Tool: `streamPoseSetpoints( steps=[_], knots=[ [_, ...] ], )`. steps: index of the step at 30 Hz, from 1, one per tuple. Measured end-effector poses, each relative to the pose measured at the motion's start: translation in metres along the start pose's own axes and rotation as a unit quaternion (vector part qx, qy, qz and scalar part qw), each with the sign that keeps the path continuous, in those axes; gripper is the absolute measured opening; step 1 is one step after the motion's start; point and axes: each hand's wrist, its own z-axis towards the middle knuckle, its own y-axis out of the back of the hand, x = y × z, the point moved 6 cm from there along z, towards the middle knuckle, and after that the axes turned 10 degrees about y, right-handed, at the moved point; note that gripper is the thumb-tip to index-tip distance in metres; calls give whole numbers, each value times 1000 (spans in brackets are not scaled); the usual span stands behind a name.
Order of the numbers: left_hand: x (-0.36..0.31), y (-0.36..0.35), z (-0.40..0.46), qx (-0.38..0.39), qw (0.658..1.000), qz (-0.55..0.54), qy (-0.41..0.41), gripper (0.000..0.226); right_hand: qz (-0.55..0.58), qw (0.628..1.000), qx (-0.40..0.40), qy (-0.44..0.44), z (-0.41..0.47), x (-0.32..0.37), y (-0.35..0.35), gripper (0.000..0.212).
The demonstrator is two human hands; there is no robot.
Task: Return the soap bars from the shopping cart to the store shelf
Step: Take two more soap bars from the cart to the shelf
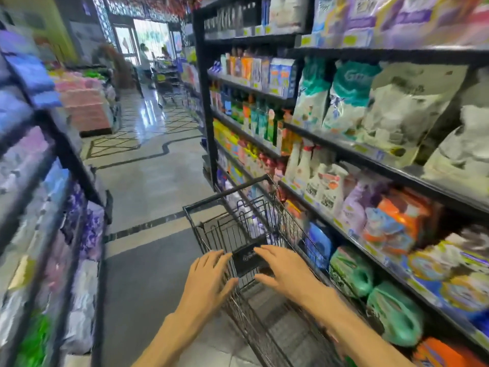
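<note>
Head view. Task judged at an early stage: no soap bar seen in either hand, none seen going onto the shelf (352, 152). Cart (232, 207) parked in the aisle, close along the shelf unit at 3 o'clock. Pale bottles or packs visible inside the cart basket toward 12 o'clock; too blurred to tell whether any are soap bars. Soap location therefore not confirmed: presumed in the cart, not identifiable. Soap slot on the shelf likewise not identifiable among the bags, sprays and bottles. Everything left to do: find bars in cart, lift out, place on shelf.

Hand pose. Both forearms extended from 6 o'clock toward the cart's near end. Left hand (209, 274) at 9 o'clock of the black handle plate (248, 256), fingers straight and spread, fingertips at or just touching the plate edge. Right hand (283, 271) at 3 o'clock of the plate, fingers straight and spread, lying over the plate's corner. Both hands released, grasping nothing; contact with the handle light or absent, cannot tell which.

Motion blur heavy at both sides of the frame.
</note>
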Motion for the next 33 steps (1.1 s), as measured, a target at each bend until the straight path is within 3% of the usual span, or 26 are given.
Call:
streamPoseSetpoints(
  steps=[10, 19, 22, 33],
  knots=[
    [-95, -96, 165, 106, 970, -1, -219, 65, 26, 971, -33, -237, -25, -142, -13, 67],
    [-168, -220, 231, 241, 886, 6, -396, 56, 71, 868, -14, -491, -91, -205, -67, 70],
    [-182, -270, 237, 299, 863, 7, -406, 49, 83, 839, -31, -537, -114, -208, -94, 78],
    [-183, -493, 211, 444, 825, 89, -338, 58, 200, 761, -67, -614, -147, -236, -255, 61]
  ],
)
